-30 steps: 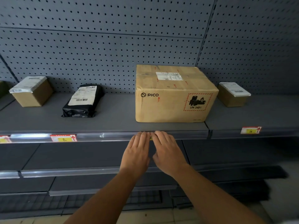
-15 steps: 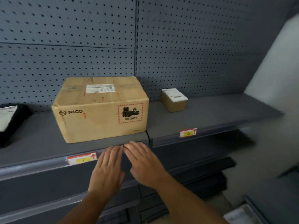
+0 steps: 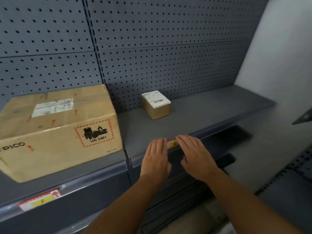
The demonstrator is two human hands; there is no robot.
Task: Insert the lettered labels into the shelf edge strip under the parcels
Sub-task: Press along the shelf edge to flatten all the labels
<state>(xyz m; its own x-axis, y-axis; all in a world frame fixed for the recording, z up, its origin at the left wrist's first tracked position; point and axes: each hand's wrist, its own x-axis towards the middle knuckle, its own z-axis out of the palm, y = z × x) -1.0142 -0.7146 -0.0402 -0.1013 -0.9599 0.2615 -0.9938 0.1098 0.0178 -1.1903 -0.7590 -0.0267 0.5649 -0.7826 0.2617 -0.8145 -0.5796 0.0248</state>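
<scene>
1. Pressing w/ both hands on the shelf edge strip (image 3: 217, 132): left hand (image 3: 156, 159) and right hand (image 3: 196, 157) lie flat, fingers straight, gripping nothing.
2. Between the two sets of fingertips sits a red/yellow label (image 3: 172, 143), already in the strip; letter looks like G, a bit blurred. Left fingertips touch its left end, right fingertips cover its right end.
3. Straight beyond the hands, further back on the shelf (image 3: 211, 108): small box (image 3: 156, 105) w/ white barcode sticker on top, near the pegboard wall (image 3: 168, 48).
4. Left of left hand: big cardboard box (image 3: 57, 132), marked PICO & UN 3481.
5. Lower left of left hand, in the strip under the big box: 2nd label (image 3: 40, 199), letter F.
</scene>
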